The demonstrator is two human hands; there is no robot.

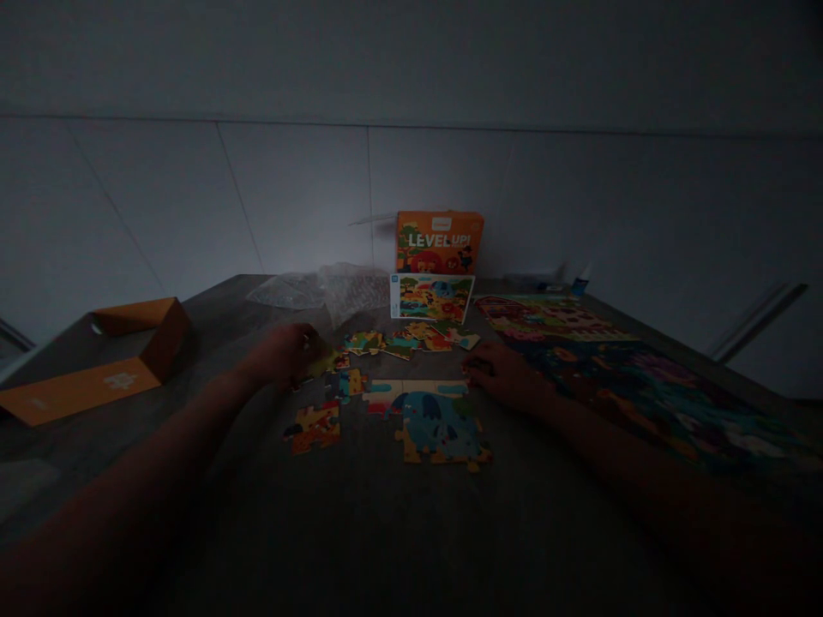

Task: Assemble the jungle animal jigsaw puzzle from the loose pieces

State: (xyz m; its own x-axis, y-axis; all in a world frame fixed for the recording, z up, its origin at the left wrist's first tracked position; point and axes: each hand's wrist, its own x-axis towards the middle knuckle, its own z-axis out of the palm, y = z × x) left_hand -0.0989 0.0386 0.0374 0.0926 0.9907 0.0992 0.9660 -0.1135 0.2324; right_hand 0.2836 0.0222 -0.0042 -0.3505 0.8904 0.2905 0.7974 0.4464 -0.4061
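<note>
While dim light leaves much of the table in shadow, a person's two bare hands rest among jigsaw pieces, with the joined elephant section lying between the forearms. Taking that section as the centre of the dial, the left hand sits at about ten o'clock, its fingers bunched at a yellow-green piece. Whether they pinch it or only touch it cannot be told in this light. The right hand lies knuckles up at about two o'clock, fingers curled close to the section's upper right corner, and what they hold, if anything, is hidden.

By the look of it the work is partly done. The elephant and a pale strip above it are locked together, and a small orange cluster lies apart at nine o'clock. A row of loose pieces at twelve o'clock is not yet joined.

Beyond them stand a picture card and the orange puzzle box. Crumpled plastic bags lie at eleven o'clock and an open orange tray far out at nine. Two assembled puzzles spread from two to three o'clock.
</note>
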